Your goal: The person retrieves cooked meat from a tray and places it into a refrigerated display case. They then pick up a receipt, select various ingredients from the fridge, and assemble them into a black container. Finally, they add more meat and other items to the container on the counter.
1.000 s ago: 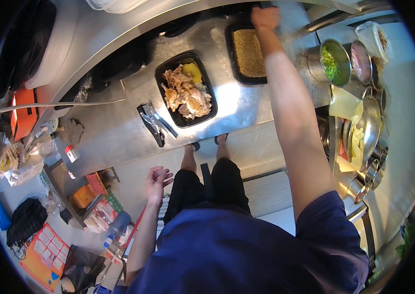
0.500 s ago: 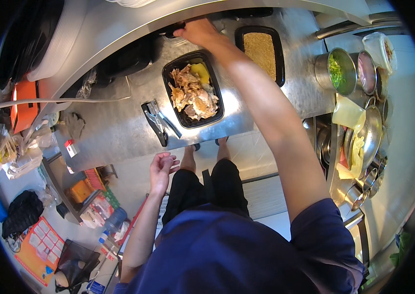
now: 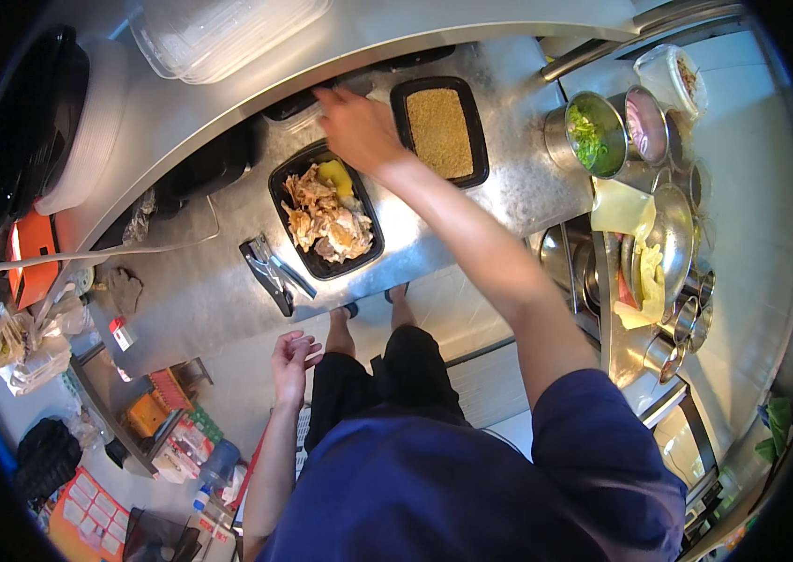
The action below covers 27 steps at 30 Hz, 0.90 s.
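Observation:
My right hand (image 3: 354, 126) reaches across the steel counter (image 3: 200, 300) to its back edge, between a black tray of fried meat pieces with a yellow lump (image 3: 326, 211) and a black tray of brown grains (image 3: 438, 131). Its fingertips touch dark containers (image 3: 289, 103) in the shade under the shelf, so its grip is unclear. My left hand (image 3: 295, 361) hangs below the counter's front edge, empty, with its fingers loosely spread.
Metal tongs (image 3: 274, 272) lie left of the meat tray. Steel pots of chopped greens (image 3: 591, 139) and purple onion (image 3: 644, 120) stand at the right beside bowls and cups. Clear lids (image 3: 228, 33) and stacked black trays (image 3: 36, 122) sit on the shelf above.
My right hand swept left along the back of the counter, from beyond the grain tray to the dark containers behind the meat tray. The left hand stayed low.

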Tool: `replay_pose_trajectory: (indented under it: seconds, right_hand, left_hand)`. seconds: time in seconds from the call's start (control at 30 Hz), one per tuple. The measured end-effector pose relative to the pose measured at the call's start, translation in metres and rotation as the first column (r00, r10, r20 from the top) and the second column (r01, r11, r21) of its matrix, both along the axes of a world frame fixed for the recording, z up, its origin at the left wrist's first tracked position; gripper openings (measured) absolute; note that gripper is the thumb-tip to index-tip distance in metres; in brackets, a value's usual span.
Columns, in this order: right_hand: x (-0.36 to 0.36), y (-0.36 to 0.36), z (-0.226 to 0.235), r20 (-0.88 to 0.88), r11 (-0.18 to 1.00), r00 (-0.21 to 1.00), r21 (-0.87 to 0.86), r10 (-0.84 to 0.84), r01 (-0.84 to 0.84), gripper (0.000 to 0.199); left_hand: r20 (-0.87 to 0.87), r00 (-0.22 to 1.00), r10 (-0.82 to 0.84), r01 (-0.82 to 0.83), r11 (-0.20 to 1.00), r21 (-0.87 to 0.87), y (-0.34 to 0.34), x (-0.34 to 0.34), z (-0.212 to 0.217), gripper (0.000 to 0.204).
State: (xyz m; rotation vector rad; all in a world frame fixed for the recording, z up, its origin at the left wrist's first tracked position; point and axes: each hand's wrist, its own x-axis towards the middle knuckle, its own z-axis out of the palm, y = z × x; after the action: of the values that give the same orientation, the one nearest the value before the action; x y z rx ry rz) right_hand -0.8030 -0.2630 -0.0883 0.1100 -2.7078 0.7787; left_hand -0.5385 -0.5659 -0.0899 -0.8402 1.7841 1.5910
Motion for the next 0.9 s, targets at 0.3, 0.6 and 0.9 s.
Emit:
replay_pose_trajectory:
  seconds: [0.3,0.6,0.9]
  right_hand:
    - [0.171,0.144,-0.064,0.663,0.39,0.658,-0.534,-0.357,0.75,0.04]
    - [0.209,0.156,-0.082,0.625,0.34,0.714,-0.628,-0.316,0.7,0.043]
    - [0.241,-0.002,-0.028,0.676,0.627,0.736,-0.561,-0.031,0.541,0.022]
  left_hand:
    - [0.007,1.0,-0.005,0.005,1.0,0.014,-0.004,0.003,-0.005,0.023]
    - [-0.088,0.993,-0.084,0.093,0.99,0.105,0.033,-0.039,-0.001,0.035]
    - [-0.189,0.976,-0.109,0.154,0.959,0.237,-0.018,-0.031,-0.037,0.029]
